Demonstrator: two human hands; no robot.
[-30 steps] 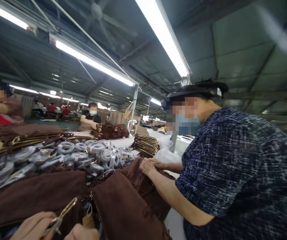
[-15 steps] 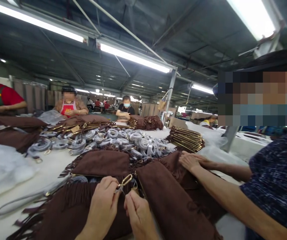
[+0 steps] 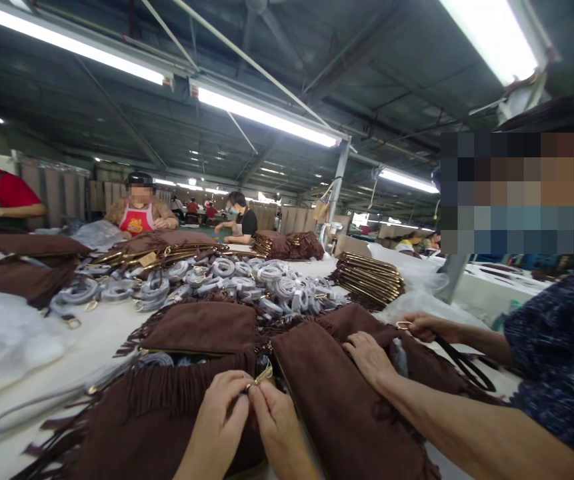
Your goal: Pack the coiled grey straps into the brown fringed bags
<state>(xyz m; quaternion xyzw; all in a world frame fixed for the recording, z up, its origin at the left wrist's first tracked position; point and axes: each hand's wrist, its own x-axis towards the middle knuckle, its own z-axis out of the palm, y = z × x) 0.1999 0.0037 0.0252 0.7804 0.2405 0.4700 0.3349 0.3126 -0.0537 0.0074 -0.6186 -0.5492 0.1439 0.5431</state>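
My left hand (image 3: pixel 221 415) and my right hand (image 3: pixel 281 421) meet fingertip to fingertip, both closed in a pinch. A gold metal clasp (image 3: pixel 263 375) sticks up from between their fingertips, with its lower part hidden. Beneath my hands lies a dark brown fringed bag (image 3: pixel 131 420). Close by on the right is a brown suede-like bag (image 3: pixel 337 393) lying at a slant. Another brown bag (image 3: pixel 201 327) with a gold zip lies just beyond my hands.
Many wrapped grey straps (image 3: pixel 287 280) lie in a heap across the table. Gold-edged bags (image 3: pixel 369 279) are stacked behind. A co-worker's hand (image 3: pixel 371 360) rests on a brown bag at right; their other hand holds a dark strap (image 3: pixel 467 367). Plastic wrapping (image 3: pixel 11 340) lies left.
My hands have come together, and the gold clasp has tilted and is more covered by my fingers. The co-worker's hands have parted, one now lifting a dark strap with a gold ring.
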